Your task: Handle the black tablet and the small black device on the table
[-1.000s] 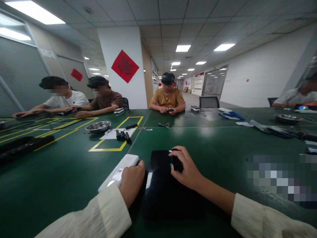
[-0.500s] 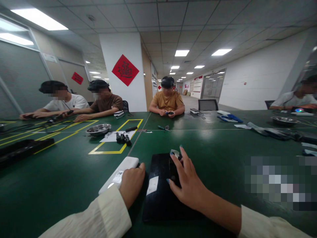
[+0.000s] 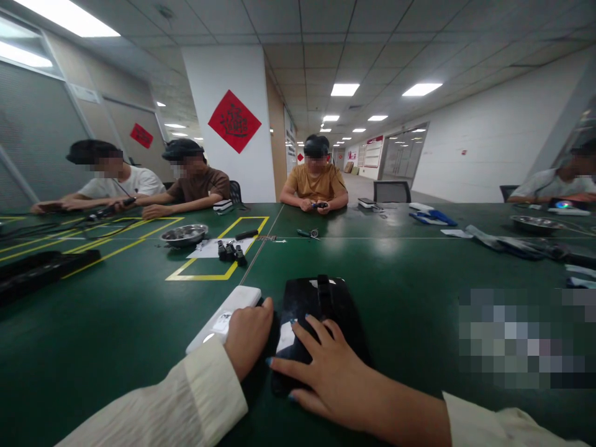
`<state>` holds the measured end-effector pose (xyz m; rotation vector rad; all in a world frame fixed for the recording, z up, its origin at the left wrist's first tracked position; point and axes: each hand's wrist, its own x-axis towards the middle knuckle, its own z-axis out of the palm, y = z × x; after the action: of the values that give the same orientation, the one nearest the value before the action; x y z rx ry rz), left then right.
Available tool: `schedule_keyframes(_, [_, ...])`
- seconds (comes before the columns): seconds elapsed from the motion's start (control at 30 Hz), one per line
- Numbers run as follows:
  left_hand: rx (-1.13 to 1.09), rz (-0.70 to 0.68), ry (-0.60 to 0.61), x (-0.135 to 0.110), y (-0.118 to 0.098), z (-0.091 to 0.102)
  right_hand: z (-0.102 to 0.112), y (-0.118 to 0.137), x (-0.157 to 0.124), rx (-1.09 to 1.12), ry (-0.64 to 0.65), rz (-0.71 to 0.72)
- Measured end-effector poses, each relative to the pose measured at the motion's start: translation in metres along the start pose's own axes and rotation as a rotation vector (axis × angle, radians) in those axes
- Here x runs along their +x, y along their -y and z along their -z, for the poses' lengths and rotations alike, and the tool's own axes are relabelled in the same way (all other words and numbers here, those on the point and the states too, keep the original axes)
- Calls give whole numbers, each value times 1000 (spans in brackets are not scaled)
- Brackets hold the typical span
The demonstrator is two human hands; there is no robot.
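Observation:
A glossy black flat case [image 3: 326, 304] lies on the green table [image 3: 139, 335] right in front of me. A small black oblong part [image 3: 323, 288] rests on its far half. My right hand [image 3: 326, 372] lies flat on the case's near end, fingers spread and open, holding nothing. My left hand [image 3: 249, 335] rests at the case's left edge, fingers curled into a loose fist, beside a white rectangular box [image 3: 223, 316]. Whether the fist holds anything is hidden.
Yellow floor-tape lines mark a rectangle [image 3: 218, 273] holding small black parts [image 3: 231, 252], paper and a metal bowl [image 3: 184, 235]. A black tray [image 3: 41, 270] lies far left. People sit around the table's far and side edges, with tools and another bowl [image 3: 533, 222] at right.
My right hand let go of the small black part on the case's far half and drew back toward me, now lying flat on the near end. The left hand stayed put.

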<state>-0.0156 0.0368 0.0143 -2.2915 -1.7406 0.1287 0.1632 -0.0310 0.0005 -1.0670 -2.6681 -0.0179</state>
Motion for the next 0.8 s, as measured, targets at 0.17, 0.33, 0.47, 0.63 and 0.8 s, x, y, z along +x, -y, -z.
schedule_keyframes(0.17, [-6, 7, -1, -1, 0, 2, -4, -9, 10, -100, 7, -58])
schedule_keyframes(0.33, [-7, 5, 0, 0, 0, 0, -7, -17, 14, -40, 16, -169])
schedule_keyframes(0.47, [-16, 12, -5, 1, 0, 0, -5, -33, 17, 2, 25, -324])
schedule_keyframes(0.63, [-50, 12, -6, 2, 1, -1, -6, -75, 17, -56, 19, -471])
schedule_keyframes(0.8, [-54, 18, 9, 1, 1, 0, -6, -132, 8, -78, 74, -679])
